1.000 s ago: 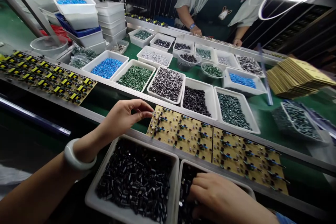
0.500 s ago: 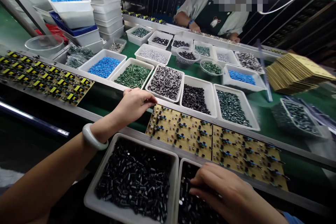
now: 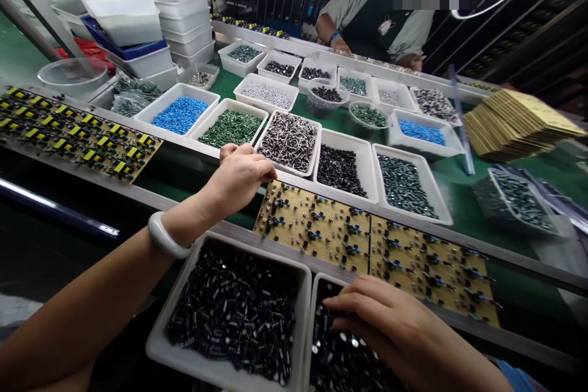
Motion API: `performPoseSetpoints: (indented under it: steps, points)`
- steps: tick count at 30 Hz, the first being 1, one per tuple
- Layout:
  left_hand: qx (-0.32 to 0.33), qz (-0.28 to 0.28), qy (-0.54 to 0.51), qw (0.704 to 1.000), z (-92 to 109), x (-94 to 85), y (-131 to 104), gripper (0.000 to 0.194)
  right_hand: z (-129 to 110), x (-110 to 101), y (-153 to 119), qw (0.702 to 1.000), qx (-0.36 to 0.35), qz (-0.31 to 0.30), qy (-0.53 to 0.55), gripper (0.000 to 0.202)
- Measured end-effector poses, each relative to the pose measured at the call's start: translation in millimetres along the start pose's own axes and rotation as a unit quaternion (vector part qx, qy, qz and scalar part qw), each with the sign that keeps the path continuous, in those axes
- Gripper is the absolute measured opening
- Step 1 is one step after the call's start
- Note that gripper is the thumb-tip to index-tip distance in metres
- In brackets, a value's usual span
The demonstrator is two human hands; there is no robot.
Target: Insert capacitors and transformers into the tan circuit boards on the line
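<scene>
My left hand (image 3: 242, 174), with a pale bangle (image 3: 168, 236) on its wrist, is closed at the left corner of a tan circuit board (image 3: 333, 229). Whatever its fingertips pinch is too small or hidden to make out. Over the right-hand bin (image 3: 316, 291), my right hand (image 3: 383, 315) reaches down among black cylindrical capacitors (image 3: 337, 355). Its fingers are loosely bent, with a gap between thumb and fingers; the palm side is hidden. A fuller bin (image 3: 154, 343) of similar black capacitors (image 3: 234, 312) stands to the left.
Beyond the rail stand trays of blue parts (image 3: 180, 115), green parts (image 3: 232, 127), silver-leaded parts (image 3: 291, 141) and black parts (image 3: 342, 169). A second populated board (image 3: 432, 269) adjoins the first. Tan boards (image 3: 521, 122) are stacked at right. A co-worker's arm (image 3: 337, 40) shows opposite.
My right hand has shifted slightly left and up over the bin, its fingers reaching out a little more. My left hand stays at the board's corner, its wrist slightly turned.
</scene>
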State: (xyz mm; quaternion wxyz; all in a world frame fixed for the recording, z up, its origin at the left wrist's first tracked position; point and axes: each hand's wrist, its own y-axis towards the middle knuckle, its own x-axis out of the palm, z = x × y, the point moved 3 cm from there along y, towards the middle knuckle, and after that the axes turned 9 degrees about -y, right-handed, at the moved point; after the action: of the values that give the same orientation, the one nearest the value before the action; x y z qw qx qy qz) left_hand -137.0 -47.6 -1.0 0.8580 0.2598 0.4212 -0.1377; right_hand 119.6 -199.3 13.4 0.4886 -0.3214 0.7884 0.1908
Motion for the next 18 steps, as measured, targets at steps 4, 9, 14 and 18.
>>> performPoseSetpoints:
  steps: [4,9,14,18]
  points:
    - [0.029,0.015,0.023,0.999,-2,2.5,-2,0.028,-2,-2,4,1.0,-0.008,0.002,-0.005,0.022]
    - [0.071,0.021,0.058,0.996,-2,5.9,-4,0.025,-6,-6,12,1.0,-0.012,0.006,0.005,0.021]
    - [0.093,0.025,0.08,0.992,3,1.8,-5,0.02,3,-19,35,0.995,0.035,0.071,0.06,0.02]
    - [0.098,0.052,0.071,0.991,22,-10.1,-20,0.017,19,-25,55,0.972,0.119,0.071,0.191,0.024]
